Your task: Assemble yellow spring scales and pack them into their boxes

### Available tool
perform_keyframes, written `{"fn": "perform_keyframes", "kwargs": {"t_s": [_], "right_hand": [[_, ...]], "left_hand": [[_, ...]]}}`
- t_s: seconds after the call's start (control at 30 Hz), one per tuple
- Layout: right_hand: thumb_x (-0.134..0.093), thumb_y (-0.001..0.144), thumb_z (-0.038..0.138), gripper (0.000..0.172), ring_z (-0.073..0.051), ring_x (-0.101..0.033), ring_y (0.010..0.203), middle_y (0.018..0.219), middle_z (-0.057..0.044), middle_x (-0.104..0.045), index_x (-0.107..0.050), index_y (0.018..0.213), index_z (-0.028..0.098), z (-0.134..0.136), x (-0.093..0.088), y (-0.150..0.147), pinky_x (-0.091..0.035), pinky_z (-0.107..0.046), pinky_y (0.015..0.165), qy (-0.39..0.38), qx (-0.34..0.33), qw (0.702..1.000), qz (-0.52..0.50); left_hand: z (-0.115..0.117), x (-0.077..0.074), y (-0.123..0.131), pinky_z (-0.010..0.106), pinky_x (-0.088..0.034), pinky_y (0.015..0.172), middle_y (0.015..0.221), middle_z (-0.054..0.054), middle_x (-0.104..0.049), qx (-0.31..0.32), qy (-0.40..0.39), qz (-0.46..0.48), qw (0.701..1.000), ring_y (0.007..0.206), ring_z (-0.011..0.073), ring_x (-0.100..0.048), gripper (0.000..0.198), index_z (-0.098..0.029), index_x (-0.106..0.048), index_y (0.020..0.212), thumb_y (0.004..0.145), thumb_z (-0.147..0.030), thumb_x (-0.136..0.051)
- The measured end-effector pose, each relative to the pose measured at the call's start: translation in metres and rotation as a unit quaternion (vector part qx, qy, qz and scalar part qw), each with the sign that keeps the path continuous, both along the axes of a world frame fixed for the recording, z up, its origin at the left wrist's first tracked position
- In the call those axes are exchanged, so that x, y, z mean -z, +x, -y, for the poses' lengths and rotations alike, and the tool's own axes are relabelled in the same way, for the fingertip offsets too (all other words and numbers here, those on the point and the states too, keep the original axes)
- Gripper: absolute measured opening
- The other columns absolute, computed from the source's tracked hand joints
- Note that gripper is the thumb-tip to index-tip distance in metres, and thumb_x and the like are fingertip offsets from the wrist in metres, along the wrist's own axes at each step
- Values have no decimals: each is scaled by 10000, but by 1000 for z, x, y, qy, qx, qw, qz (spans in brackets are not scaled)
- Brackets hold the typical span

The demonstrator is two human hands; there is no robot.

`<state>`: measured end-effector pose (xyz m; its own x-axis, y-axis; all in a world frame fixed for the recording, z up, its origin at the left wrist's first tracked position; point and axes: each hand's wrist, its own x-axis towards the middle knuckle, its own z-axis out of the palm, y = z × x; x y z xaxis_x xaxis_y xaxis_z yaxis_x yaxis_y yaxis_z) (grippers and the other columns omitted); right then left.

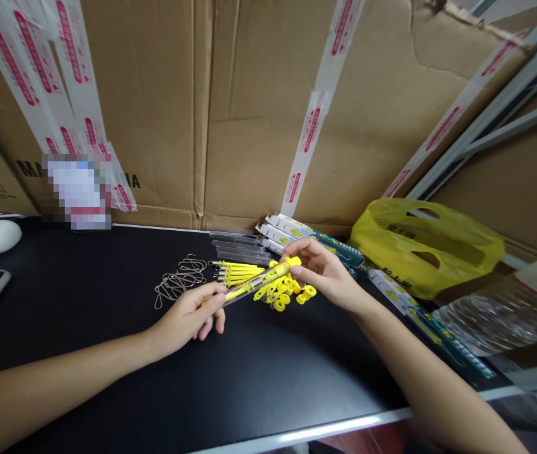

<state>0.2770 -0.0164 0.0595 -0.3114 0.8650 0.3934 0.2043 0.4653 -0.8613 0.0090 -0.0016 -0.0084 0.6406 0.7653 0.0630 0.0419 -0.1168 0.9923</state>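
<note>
A Light Pinch at Both Ends

From where I stand, the clear tube is held above the black table, slanting up toward the right hand, yellow parts showing through its wall. The left hand grips the lower end, thumb on top and fingers curled below; the right pinches the yellow end piece between thumb and fingertips. Whether that piece is fully seated, I can't tell.

To do this well, I'd say the left should steady the tube without squeezing hard, while the right works straight along its length; a sideways push could tilt the piece. The wrists should also clear the loose yellow caps, yellow rods and metal hooks nearby.
</note>
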Motion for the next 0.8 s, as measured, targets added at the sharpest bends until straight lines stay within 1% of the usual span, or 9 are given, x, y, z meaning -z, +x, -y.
{"fn": "perform_keyframes", "kwargs": {"t_s": [0.07,0.13,0.2,0.27,0.33,0.4,0.5,0.6,0.8], "right_hand": [[-648,832,310,235,-142,-545,895,1015,-53,-545,-556,1026,215,0,-1,0,-493,-259,746,16,-5,1000,3],[-654,827,312,248,-151,-547,926,1010,-54,-556,-556,1035,217,0,-1,0,-484,-276,788,20,-9,1000,0],[-654,825,327,263,-144,-554,892,991,-50,-561,-554,1040,214,0,-1,0,-479,-258,737,14,-3,1000,-6],[-640,832,355,245,-122,-548,777,917,-33,-565,-558,1007,203,0,-1,-1,-454,-230,630,3,18,1000,-5],[-623,840,378,213,-96,-500,634,798,-5,-551,-566,920,189,-1,-1,-1,-403,-217,537,-11,36,999,7],[-628,833,393,221,-84,-454,557,712,16,-533,-566,847,181,-1,-2,-1,-370,-218,499,-20,41,999,14],[-654,809,395,234,-85,-452,548,700,16,-544,-580,861,179,-1,-2,0,-365,-219,490,-19,38,999,9],[-658,808,389,240,-84,-458,551,715,9,-560,-589,902,179,0,-3,0,-366,-216,488,-20,36,999,9],[-665,799,396,250,-89,-483,566,749,-3,-581,-591,911,184,0,-2,-3,-366,-211,474,-26,34,999,2]], "left_hand": [[0,0,0,166,-300,376,605,-23,-595,0,-1,3,1000,380,51,-422,354,-170,-491,968,898,-512,-433],[0,1,0,174,-327,396,616,-23,-593,-2,-1,6,1000,396,57,-435,359,-169,-483,966,899,-518,-428],[1,1,-1,185,-353,430,634,-17,-600,-5,3,10,1000,424,64,-458,345,-168,-479,960,907,-504,-421],[1,1,-1,197,-365,463,654,-8,-612,-5,12,14,1000,458,72,-482,325,-165,-483,956,919,-481,-414],[0,1,-1,207,-372,489,668,-1,-621,-3,22,18,1000,487,80,-496,315,-163,-492,962,928,-464,-405],[-1,1,-1,217,-385,517,691,3,-624,-6,35,20,999,513,84,-501,310,-160,-507,967,934,-451,-401],[-1,0,-1,229,-402,565,736,9,-610,-19,62,11,998,547,81,-497,320,-149,-542,898,933,-440,-412],[-2,-1,-2,231,-395,564,703,-6,-559,-20,67,-1,998,559,84,-485,352,-145,-551,832,932,-450,-406],[-1,0,-1,222,-360,558,626,-59,-440,-28,59,-3,998,531,71,-430,311,-158,-549,915,935,-436,-410]]}}
